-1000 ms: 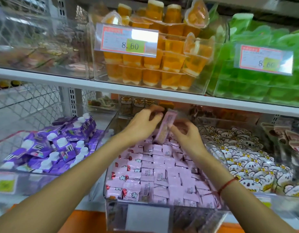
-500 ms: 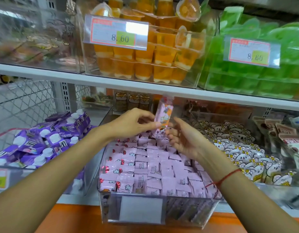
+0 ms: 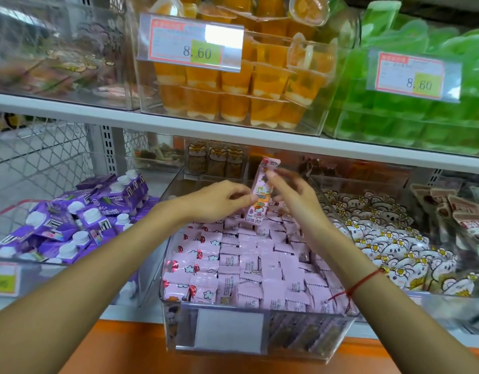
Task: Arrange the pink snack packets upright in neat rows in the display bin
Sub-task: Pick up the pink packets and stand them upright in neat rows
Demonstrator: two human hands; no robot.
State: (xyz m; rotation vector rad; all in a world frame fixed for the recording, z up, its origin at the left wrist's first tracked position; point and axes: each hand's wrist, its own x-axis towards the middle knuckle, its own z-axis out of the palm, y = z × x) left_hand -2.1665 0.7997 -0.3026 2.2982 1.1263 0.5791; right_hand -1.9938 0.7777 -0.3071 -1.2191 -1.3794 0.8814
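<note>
- One packet is held upright above the back of the bin, clear of the rows under it; its printed face looks at the camera.
- The left hand pinches the packet at its left edge, near the middle of its length, with curled fingers.
- The right hand is just beside the right edge, fingers spread and slightly blurred; whether its fingertips really grip the packet cannot be told.
- Many packets already stand in close rows in the bin, from the front wall almost to the back.
- The packet seems light and soft: a thin film wrapper with crimped ends. It probably bends easily and may be a little slippery.
- The best hold is likely at the two long edges near the middle, with light pressure, so the content is not crushed.
- The crimped top end is a weaker hold; the packet could swing or turn from there.
- To push it down between neighbours, a finger on the top end should help, because the rows are tight and a soft wrapper may fold.
</note>
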